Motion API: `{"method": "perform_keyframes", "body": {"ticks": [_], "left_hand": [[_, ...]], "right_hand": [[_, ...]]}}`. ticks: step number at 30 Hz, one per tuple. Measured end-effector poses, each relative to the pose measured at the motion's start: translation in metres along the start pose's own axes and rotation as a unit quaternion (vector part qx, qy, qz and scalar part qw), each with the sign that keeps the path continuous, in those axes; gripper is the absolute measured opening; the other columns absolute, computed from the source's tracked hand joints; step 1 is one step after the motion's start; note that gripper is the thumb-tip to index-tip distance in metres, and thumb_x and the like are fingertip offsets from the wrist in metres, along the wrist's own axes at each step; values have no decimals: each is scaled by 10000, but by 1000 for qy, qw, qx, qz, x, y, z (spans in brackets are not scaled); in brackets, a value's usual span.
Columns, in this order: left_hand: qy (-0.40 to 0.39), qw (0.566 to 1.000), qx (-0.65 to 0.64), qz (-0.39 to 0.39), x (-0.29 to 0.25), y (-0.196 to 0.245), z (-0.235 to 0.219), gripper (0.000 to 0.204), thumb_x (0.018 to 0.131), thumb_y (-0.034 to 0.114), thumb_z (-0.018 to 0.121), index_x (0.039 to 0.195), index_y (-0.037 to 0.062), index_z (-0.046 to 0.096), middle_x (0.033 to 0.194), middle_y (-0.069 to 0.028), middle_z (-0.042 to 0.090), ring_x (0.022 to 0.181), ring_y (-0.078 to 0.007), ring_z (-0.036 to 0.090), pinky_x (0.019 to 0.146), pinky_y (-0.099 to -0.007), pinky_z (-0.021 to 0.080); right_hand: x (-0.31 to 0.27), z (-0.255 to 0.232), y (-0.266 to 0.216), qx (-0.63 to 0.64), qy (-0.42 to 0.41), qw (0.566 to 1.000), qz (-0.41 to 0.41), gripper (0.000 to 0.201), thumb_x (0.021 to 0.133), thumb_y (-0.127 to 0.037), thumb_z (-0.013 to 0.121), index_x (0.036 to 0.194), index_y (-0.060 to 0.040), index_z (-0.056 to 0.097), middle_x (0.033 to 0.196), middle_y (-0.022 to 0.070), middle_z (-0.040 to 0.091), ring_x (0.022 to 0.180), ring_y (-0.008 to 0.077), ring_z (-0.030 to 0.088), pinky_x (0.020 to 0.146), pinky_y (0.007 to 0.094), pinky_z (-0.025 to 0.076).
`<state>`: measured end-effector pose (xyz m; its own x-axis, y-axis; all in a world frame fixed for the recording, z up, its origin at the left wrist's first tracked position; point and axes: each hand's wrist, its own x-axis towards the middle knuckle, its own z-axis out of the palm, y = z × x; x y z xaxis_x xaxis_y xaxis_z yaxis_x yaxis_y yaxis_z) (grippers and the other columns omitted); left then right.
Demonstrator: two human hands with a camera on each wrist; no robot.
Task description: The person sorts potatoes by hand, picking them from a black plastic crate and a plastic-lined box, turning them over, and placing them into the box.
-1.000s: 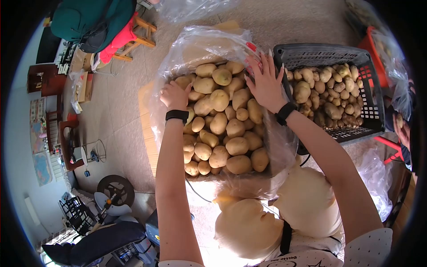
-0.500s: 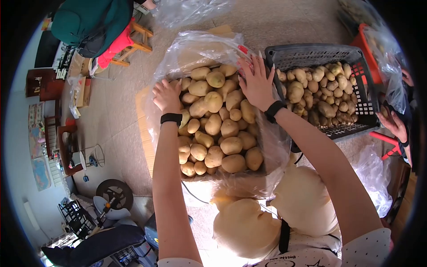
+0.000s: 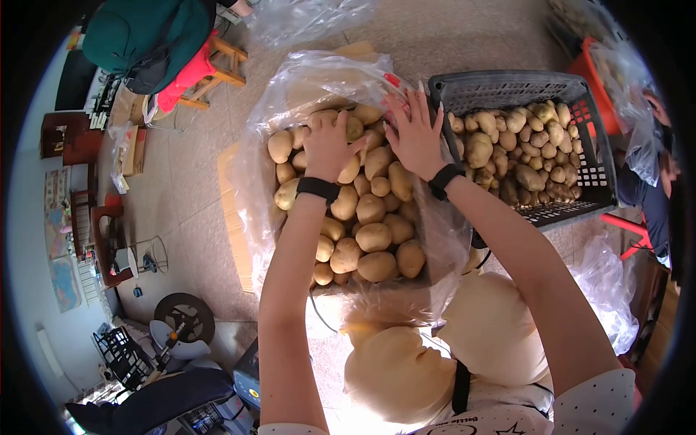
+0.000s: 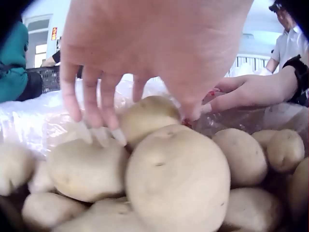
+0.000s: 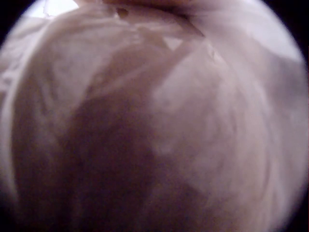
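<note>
Potatoes [image 3: 373, 238] fill a box lined with a clear plastic bag [image 3: 264, 119]. Over the far part of the heap, my left hand [image 3: 330, 151] reaches down with its fingers extended. In the left wrist view that hand [image 4: 149, 43] has fingertips right at one potato [image 4: 89, 169], and another potato [image 4: 149, 121] shows between fingers and thumb. My right hand [image 3: 417, 141] lies with spread, straight fingers on the bag at the box's right edge, beside a red mark. Mostly blurred plastic [image 5: 145, 121] fills the right wrist view.
A black crate [image 3: 507, 80] of smaller potatoes stands close on the right. Beyond it are a red container [image 3: 587, 69], a red stool [image 3: 629, 232] and another person's hand [image 3: 660, 112]. Cardboard [image 3: 232, 217] lies left of the box; a wooden stool [image 3: 225, 69] stands farther back.
My left hand has moved right, from the bag's left side to over the potatoes, uncovering potatoes on the left. My right hand stays at the right edge.
</note>
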<state>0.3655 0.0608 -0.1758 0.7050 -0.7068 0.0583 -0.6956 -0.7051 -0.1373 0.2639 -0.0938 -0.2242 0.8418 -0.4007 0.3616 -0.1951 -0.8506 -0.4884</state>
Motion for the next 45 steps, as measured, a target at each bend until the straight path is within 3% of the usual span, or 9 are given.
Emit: {"method": "perform_keyframes", "body": {"ticks": [7,9,10,13,17,19,24,37,45], "left_hand": [[13,996,-80,-28,6,-9,0,660,874,629,562,1267,100,593,1137,-198,645,1092,-325,595,894,-443,478],[-75,932,-298,-192,5,-22,-7,609,913,569,563,1227,49,603,1104,-186,669,955,-276,659,818,-369,507],[-72,816,-524,-234,-1,-25,-15,635,904,567,588,1219,16,597,1009,-189,652,869,-247,655,828,-340,513],[-19,741,-617,-262,-11,-51,-19,678,939,540,569,1220,-77,561,994,-164,646,880,-190,652,847,-305,504],[56,834,-488,-251,-29,-87,-13,666,977,480,549,1235,-134,526,1093,-196,658,992,-220,638,886,-343,498],[61,808,-524,-262,-32,-92,-5,636,971,458,568,1290,-89,510,1092,-209,652,1095,-272,596,934,-380,474],[63,983,-73,-154,-44,-82,12,582,906,398,652,1412,167,482,1312,-110,529,1329,-299,387,1053,-455,359],[75,993,27,-91,-61,-83,18,695,898,386,642,1490,148,366,1464,-64,433,1387,-273,340,1062,-446,319],[75,996,18,-34,-45,-54,0,519,849,444,675,1218,90,585,1285,-107,483,1185,-320,429,1037,-504,317]], "right_hand": [[0,-2,-1,6,-8,1000,10,559,938,-322,546,1463,-232,376,1520,230,326,1464,389,201,1096,711,113],[1,1,1,0,1,1000,6,561,938,-322,546,1465,-232,375,1519,230,329,1465,390,200,1095,712,114],[-1,2,1,-7,8,1000,0,562,939,-322,546,1467,-232,375,1517,230,331,1465,391,199,1095,713,116],[-1,1,0,-7,1,1000,6,561,938,-326,545,1465,-232,378,1512,229,339,1464,392,200,1093,714,119],[0,1,0,-7,3,1000,8,556,939,-332,543,1462,-231,381,1511,226,341,1464,392,202,1093,714,122],[-1,0,0,-14,3,1000,5,553,939,-331,543,1460,-233,384,1512,225,338,1463,392,203,1093,712,127],[-1,1,0,-8,4,1000,7,558,931,-325,555,1456,-238,388,1513,221,338,1462,391,204,1093,713,127],[-1,2,0,-5,13,1000,6,539,939,-337,547,1449,-242,397,1506,214,355,1461,384,212,1095,715,118],[-2,2,-1,6,17,1000,12,526,934,-325,553,1434,-243,410,1502,215,363,1463,384,208,1093,717,127]]}}
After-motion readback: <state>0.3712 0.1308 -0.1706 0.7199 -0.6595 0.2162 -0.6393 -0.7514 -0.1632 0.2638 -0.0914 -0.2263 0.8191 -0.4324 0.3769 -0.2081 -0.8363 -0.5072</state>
